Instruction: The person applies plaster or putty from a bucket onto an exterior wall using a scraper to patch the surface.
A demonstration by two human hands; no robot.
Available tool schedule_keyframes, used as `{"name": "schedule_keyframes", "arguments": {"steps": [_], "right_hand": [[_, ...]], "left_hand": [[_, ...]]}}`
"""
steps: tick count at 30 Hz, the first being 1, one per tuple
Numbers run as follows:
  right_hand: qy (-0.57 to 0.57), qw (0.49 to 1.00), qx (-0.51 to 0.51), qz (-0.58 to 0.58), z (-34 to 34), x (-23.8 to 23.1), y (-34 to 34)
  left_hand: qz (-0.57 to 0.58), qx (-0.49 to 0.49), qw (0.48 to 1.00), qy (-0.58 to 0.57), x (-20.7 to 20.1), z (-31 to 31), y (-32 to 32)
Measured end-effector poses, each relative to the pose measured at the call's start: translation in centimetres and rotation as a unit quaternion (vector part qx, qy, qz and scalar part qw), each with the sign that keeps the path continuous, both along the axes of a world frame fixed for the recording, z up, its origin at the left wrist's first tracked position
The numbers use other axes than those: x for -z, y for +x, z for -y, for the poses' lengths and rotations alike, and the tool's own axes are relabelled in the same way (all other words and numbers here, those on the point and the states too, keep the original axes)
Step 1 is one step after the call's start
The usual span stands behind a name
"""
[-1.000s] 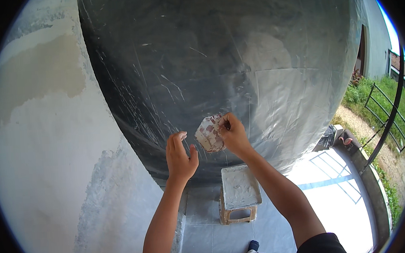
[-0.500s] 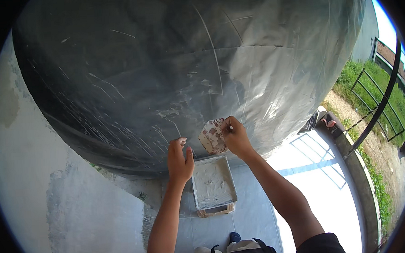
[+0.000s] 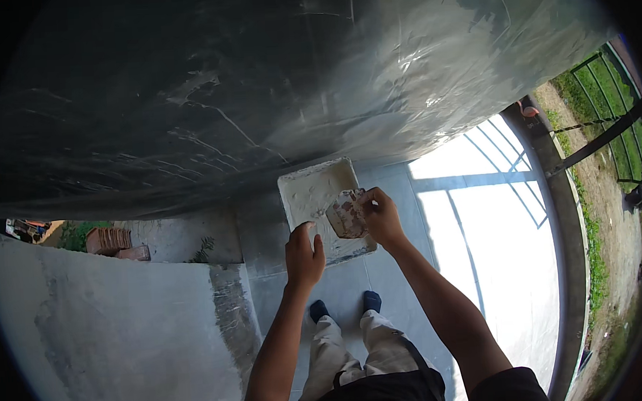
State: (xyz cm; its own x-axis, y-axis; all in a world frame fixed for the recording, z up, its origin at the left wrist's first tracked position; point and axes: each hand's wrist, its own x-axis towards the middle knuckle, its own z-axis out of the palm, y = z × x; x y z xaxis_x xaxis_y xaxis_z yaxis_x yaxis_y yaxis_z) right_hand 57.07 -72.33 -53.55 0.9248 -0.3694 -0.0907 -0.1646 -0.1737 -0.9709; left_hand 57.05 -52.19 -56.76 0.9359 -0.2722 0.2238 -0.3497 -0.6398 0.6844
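Note:
Over a rectangular tray of whitish paste, my right hand pinches the edge of a flat, angular putty scraper, its face smeared with white and reddish brown. The scraper covers part of the paste; I cannot tell whether it touches it. My left hand is by the tray's near left side, fingers partly curled and thumb apart, with nothing visible between them. Above the tray spreads a large dark grey, shiny sheet with whitish streaks and creases.
A grey plastered surface lies at the left, with stacked reddish tiles past its edge. My feet stand on grey floor tiles. At the right are a sunlit floor, a low curb and a metal frame.
The view has tipped downward, so the tray and my feet show more. The scraper has gone from in front of the dark sheet to over the tray, still in my right hand.

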Motion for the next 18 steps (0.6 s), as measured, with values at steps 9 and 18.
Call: {"name": "schedule_keyframes", "arguments": {"steps": [9,18], "right_hand": [[-0.132,0.989,0.033,-0.056,-0.4,10.9,-3.7],[-0.119,0.986,0.056,-0.105,-1.5,17.0,-6.5]], "left_hand": [[-0.112,-0.016,0.992,0.047,9.8,-2.6,-4.4],[-0.154,-0.008,0.988,0.031,15.7,-1.4,-7.4]]}}
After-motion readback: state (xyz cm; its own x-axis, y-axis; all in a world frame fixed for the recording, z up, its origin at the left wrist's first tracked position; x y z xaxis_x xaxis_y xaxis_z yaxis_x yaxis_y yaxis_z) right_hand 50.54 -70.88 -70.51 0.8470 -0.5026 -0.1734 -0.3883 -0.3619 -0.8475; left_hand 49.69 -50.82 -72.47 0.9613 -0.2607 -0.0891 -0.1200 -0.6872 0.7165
